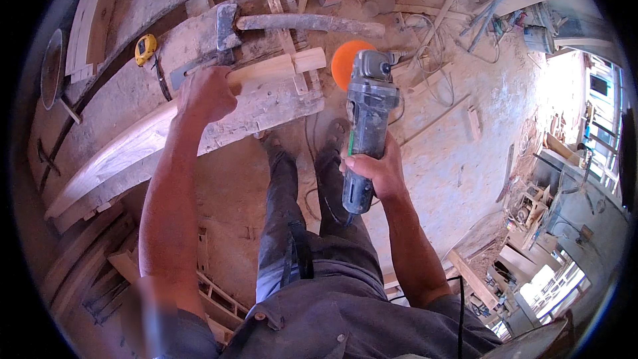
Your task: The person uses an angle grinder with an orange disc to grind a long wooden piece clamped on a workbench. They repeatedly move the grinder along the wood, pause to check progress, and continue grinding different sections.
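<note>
Right hand (pixel 383 171) wrapped round grinder (pixel 369 126) (likely heavy, rigid; hold the barrel), disc (pixel 341 68) beyond; left hand (pixel 207 95) at board (pixel 269 70), pinch unclear.

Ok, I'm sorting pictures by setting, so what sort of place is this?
Probably a woodworking shop: the right hand holds an angle grinder with an orange disc, and a hammer and a yellow tape measure lie near a long pale board.
</note>
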{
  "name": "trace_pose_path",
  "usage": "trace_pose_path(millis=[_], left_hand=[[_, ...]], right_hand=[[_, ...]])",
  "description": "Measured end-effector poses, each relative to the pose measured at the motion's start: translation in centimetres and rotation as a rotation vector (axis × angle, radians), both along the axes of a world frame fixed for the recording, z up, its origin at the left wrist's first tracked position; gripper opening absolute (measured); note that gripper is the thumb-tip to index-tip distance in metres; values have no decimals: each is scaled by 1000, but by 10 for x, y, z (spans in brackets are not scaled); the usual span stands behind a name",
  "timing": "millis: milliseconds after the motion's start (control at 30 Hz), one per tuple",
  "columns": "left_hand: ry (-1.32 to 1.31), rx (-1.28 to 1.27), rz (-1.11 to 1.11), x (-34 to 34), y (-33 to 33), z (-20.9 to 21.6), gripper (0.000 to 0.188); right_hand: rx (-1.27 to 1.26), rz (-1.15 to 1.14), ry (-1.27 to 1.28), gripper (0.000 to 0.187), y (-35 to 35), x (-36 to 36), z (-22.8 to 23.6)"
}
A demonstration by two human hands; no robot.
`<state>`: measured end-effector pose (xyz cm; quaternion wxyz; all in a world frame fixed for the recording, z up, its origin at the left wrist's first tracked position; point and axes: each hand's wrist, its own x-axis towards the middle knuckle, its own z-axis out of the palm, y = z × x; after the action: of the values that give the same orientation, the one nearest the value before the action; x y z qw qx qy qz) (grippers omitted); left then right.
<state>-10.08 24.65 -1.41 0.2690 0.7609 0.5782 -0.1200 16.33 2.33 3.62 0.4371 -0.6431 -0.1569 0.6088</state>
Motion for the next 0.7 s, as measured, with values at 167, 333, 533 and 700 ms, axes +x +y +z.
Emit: trace_pose_path(millis=[167, 333, 533, 700], left_hand=[[78, 59, -47, 1, -20, -12, 28], [-117, 255, -42, -13, -36, -20, 37], [-214, 343, -67, -22, -40, -33, 38], [-158, 409, -61, -15, -45, -35, 32]], right_hand=[[36, 110, -61, 48, -6, -1, -5], [18, 124, -23, 51, -1, -8, -1], [-19, 146, -62, 52, -5, -7, -9], [-50, 260, -197, 52, 8, -11, 0]])
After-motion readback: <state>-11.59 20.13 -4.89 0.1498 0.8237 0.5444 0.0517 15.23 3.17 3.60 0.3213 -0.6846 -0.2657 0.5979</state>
